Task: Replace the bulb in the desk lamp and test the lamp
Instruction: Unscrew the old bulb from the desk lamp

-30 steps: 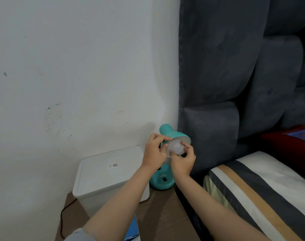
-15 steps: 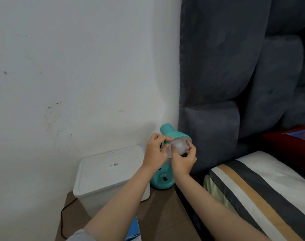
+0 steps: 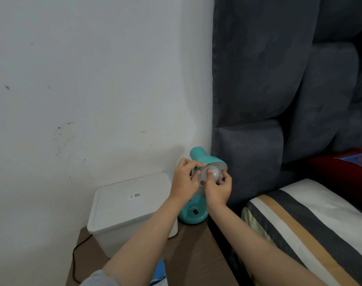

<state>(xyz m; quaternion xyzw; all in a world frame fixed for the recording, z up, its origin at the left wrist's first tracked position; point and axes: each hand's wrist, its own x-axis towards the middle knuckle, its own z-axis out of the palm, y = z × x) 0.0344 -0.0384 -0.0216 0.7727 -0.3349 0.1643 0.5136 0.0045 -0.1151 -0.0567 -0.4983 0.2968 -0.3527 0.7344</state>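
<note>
A teal desk lamp (image 3: 193,215) stands at the back of a brown bedside table, its shade (image 3: 209,158) tilted toward me. A round white bulb (image 3: 214,172) sits in the mouth of the shade and is unlit. My right hand (image 3: 217,187) grips the bulb from below with its fingertips curled round it. My left hand (image 3: 183,180) pinches the left rim of the shade with thumb and fingers. A black switch (image 3: 195,212) shows on the lamp's base.
A white lidded plastic box (image 3: 126,209) stands left of the lamp, close to my left forearm. A black cord (image 3: 76,254) runs down the table's left side. A padded grey headboard (image 3: 258,120) and a striped pillow (image 3: 304,226) lie to the right. A blue-and-white object (image 3: 160,273) lies near the table's front.
My right hand's fingers have shifted round the bulb, with the thumb now higher on its face. My left hand keeps its hold on the shade's rim.
</note>
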